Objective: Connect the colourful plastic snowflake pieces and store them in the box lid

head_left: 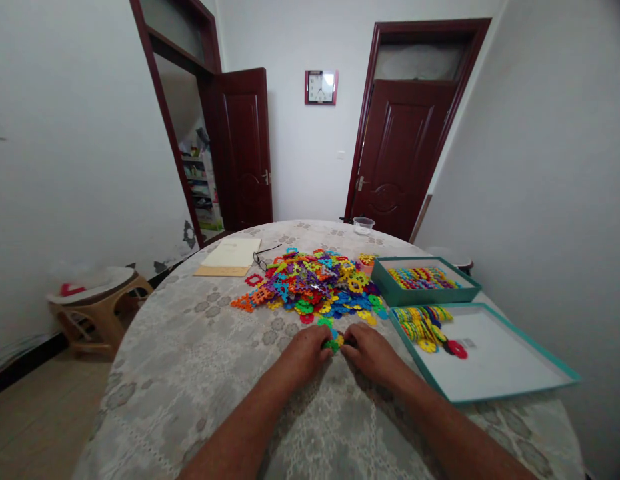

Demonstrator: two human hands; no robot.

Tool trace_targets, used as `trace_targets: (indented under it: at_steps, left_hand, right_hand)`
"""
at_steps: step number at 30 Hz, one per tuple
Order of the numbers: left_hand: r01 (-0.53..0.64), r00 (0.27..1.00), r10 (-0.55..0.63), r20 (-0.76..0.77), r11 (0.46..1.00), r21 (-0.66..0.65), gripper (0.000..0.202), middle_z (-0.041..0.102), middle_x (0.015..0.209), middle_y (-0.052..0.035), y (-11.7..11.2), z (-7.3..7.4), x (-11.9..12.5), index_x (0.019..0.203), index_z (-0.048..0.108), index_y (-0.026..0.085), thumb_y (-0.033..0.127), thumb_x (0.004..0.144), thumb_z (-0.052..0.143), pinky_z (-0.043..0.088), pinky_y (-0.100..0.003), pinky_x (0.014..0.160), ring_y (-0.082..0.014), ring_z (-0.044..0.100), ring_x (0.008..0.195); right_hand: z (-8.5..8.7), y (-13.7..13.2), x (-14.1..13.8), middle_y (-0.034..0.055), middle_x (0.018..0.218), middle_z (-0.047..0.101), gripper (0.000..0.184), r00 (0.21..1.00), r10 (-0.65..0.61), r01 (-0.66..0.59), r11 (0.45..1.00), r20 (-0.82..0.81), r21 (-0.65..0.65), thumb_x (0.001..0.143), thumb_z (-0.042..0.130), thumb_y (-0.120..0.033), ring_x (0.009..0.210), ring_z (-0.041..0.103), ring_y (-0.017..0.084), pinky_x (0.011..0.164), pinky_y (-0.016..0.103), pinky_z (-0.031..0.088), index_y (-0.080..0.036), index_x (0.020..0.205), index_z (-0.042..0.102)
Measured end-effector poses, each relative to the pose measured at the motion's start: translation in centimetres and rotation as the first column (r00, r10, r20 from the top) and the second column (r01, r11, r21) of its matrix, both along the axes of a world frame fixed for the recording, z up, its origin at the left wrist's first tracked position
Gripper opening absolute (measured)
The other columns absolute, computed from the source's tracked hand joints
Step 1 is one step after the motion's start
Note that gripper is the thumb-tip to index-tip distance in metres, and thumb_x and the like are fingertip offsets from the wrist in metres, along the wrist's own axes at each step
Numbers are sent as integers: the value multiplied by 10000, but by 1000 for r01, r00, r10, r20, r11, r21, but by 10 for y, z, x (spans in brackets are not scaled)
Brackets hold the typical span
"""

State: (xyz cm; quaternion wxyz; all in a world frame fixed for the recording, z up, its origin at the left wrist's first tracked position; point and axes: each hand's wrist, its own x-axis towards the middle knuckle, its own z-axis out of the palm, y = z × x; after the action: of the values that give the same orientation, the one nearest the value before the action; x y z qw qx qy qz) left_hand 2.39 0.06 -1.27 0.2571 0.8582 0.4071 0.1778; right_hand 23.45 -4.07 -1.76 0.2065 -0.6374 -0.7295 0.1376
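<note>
My left hand (pixel 306 347) and my right hand (pixel 369 350) are close together above the tablecloth, fingers pinched. Between their fingertips are a few small plastic disc pieces (pixel 335 343) in green, blue and yellow. The fingers partly hide them, so how they are joined I cannot make out. Just beyond the hands spreads a large pile of colourful interlocking plastic pieces (pixel 315 283), with notched discs and square frames mixed together. A green disc (pixel 325 322) lies at the pile's near edge, close to my left fingertips.
Right of the pile, a green box (pixel 420 297) holds rows of discs. Nearer, a shallow tray (pixel 510 353) contains stacked discs (pixel 423 325) and a loose red one (pixel 458 349). Back left are a notebook (pixel 230 255) and eyeglasses (pixel 260 261). A clear bowl (pixel 363 227) stands far back.
</note>
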Motion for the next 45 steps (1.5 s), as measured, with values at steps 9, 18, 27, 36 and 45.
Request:
trace_targets:
  at_steps: [9,18,27,36,45]
  left_hand:
    - [28,999,-27,-26,999,18,230,681,1150,-55,-4,-4,6,1098,709,233,171,898,614,459,-308,947,-219,621,1089]
    - [13,993,-12,-118,1000,5,304,688,1238,-69,-11,3,8,1219,672,258,215,922,622,462,-320,1030,-240,620,1172]
    - [-54,992,60,-114,997,55,289,586,1267,-81,-12,1,9,1199,636,237,241,910,639,460,-313,1016,-228,589,1178]
    - [-103,986,108,-131,994,42,450,608,1320,-110,-8,-3,12,1356,575,215,238,910,630,437,-332,1067,-253,577,1263]
    - [-140,979,142,-148,990,26,311,626,1281,-105,-9,0,14,1229,619,219,226,918,628,442,-326,1024,-248,582,1237]
  right_hand:
    - [8,-3,9,66,1012,670,138,990,135,-137,989,-42,-60,859,631,-177,1011,605,220,880,295,406,-183,982,692]
    - [18,-15,-7,74,1095,664,232,956,294,-293,955,17,-38,900,599,-178,1047,598,228,913,307,414,-191,1118,676]
    - [17,-15,0,76,1020,673,173,997,66,-64,995,26,-78,869,696,-299,947,610,230,803,302,387,-183,997,681]
    - [19,-13,-1,8,871,685,85,987,77,-94,988,-139,-122,843,678,-195,809,603,180,679,252,359,-212,891,611]
    - [7,-6,-3,42,974,725,119,982,97,-93,995,-163,32,939,606,-176,930,639,195,841,279,446,-201,1014,695]
